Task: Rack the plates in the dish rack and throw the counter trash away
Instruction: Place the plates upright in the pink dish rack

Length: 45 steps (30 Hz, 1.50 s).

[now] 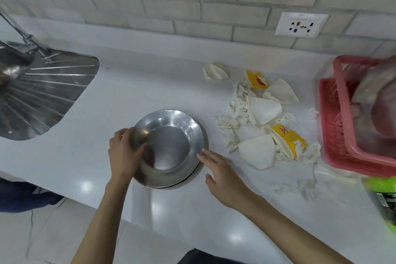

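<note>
A stack of steel plates (171, 146) is set on the white surface (150, 83), hollows facing up (round, so no long axis). Its left rim is gripped by the left hand (125, 152) — the right hand (222, 176) is held flat-fingered at the right rim. Between the plates and the pink dish rack (334, 126), crumpled paper trash (263, 118) is heaped.

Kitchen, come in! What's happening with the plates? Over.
Left hand grips rim of steel plate stack. Right hand open, fingers at opposite rim. Paper trash lies between stack and pink dish rack.
</note>
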Tool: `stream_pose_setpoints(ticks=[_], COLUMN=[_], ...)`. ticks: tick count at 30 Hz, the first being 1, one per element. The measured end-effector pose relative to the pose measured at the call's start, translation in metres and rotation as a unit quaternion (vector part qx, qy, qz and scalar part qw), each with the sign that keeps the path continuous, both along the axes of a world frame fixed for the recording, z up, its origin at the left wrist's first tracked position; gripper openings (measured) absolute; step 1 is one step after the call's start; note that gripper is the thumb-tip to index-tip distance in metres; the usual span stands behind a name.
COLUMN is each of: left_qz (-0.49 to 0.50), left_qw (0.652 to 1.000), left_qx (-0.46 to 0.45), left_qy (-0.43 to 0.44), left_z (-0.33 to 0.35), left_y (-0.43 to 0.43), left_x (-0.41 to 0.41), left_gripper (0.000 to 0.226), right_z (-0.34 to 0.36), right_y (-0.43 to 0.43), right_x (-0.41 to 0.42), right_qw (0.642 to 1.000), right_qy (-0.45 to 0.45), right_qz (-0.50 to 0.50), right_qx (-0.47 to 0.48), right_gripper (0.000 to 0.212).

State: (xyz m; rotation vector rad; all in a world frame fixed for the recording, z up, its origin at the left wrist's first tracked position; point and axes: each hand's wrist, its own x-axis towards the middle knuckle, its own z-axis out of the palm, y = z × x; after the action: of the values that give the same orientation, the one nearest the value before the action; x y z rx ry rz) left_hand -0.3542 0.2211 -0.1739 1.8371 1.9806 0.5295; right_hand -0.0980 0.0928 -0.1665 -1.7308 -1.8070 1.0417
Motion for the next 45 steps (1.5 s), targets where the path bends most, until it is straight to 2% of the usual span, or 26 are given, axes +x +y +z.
stream_pose_setpoints(ticks=[5, 8, 11, 17, 23, 29, 33, 35, 45], left_qz=[0.006, 0.03, 0.041, 0.054, 0.067, 0.054, 0.052, 0.054, -0.012], left_qw=[0.998, 0.991, 0.984, 0.978, 0.941, 0.918, 0.901, 0.886, 0.85], left_qx=[-0.044, -0.042, -0.028, 0.042, 0.064, 0.084, 0.068, 0.053, -0.044], left_qy=[-0.055, -0.12, -0.173, -0.195, -0.326, -0.383, -0.425, -0.457, -0.526], left_z=[-0.004, -0.001, 0.001, 0.016, 0.038, 0.055, 0.058, 0.058, 0.05], left_y=[0.015, 0.016, 0.019, 0.03, 0.035, 0.032, 0.03, 0.027, -0.002], left_x=[-0.008, -0.007, -0.006, -0.007, -0.001, 0.025, 0.055, 0.074, 0.171], left_gripper=[0.058, 0.049, 0.039, 0.03, 0.019, 0.022, 0.024, 0.027, 0.034], right_z=[-0.004, -0.004, -0.005, -0.004, 0.006, 0.016, 0.037, 0.045, 0.076], right_y=[0.002, 0.005, 0.008, 0.014, 0.016, 0.022, 0.029, 0.028, -0.011], right_x=[-0.003, -0.005, -0.006, -0.008, -0.001, 0.019, 0.034, 0.042, 0.115], right_qw=[0.998, 0.996, 0.991, 0.986, 0.975, 0.954, 0.926, 0.913, 0.882], right_qy=[0.035, 0.055, 0.081, 0.109, 0.15, 0.204, 0.284, 0.309, 0.278], right_qz=[-0.045, -0.07, -0.099, -0.123, -0.156, -0.217, -0.247, -0.261, -0.363], right_qx=[-0.021, -0.027, -0.033, -0.033, -0.046, -0.017, 0.026, 0.044, 0.11], right_gripper=[0.06, 0.061, 0.061, 0.06, 0.061, 0.058, 0.037, 0.034, 0.035])
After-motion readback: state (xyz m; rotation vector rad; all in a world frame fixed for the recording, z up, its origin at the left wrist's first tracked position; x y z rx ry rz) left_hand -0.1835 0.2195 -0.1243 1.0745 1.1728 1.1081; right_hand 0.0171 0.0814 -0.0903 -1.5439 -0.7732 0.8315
